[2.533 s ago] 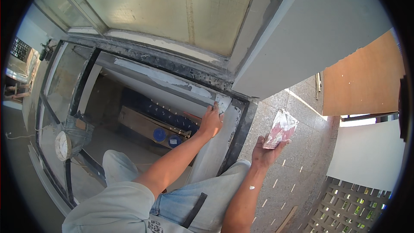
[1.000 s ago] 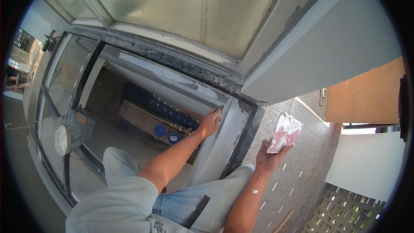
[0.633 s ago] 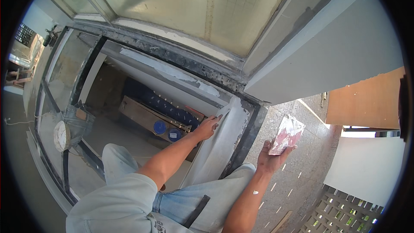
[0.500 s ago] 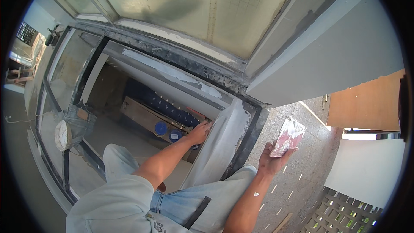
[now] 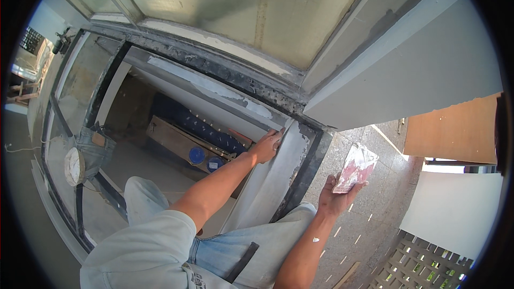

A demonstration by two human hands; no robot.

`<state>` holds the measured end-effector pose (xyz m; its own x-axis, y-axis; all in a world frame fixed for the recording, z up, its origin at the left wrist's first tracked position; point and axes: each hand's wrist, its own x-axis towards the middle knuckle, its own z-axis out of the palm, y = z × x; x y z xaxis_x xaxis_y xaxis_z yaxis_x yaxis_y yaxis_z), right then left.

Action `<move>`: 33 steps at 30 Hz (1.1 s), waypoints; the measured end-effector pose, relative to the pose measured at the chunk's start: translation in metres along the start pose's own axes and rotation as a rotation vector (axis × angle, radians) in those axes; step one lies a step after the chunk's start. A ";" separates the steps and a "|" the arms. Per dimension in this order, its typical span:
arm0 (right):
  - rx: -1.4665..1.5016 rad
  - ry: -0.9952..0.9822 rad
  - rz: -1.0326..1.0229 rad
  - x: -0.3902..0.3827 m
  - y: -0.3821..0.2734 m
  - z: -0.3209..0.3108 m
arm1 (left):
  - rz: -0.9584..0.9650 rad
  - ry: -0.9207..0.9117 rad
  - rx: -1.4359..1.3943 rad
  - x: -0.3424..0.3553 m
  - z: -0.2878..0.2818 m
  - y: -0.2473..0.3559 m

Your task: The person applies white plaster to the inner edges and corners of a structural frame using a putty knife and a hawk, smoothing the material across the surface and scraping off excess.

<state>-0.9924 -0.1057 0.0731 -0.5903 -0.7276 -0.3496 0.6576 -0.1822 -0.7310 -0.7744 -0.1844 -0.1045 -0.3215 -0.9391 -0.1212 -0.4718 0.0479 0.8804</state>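
Note:
My left hand is closed at the upper right corner of the grey frame around the opening, on something hidden or too small to make out. The frame has patches of white paste along its upper member. My right hand, to the right over the tiled floor, grips a flat reddish board smeared with white paste. A denim item and a round pale container hang or rest on the dark metal bars at left; which, I cannot tell.
Frosted window panels stand above, beside a grey wall. Inside the opening lie a plank and blue lidded containers. An orange-brown board, a white panel and perforated blocks are at right. My knees are at the lower edge.
My left hand slid down and left along the frame's right member, then moved back up toward the corner. My right hand still holds the board, almost in place.

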 end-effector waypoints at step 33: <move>-0.039 -0.070 0.015 0.003 0.002 -0.009 | -0.219 0.264 0.129 -0.035 -0.004 0.075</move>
<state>-0.9973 -0.1022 0.0648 -0.5450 -0.7750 -0.3199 0.6468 -0.1459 -0.7486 -0.7949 -0.1490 -0.0328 0.0136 -0.9866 -0.1629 -0.6114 -0.1371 0.7794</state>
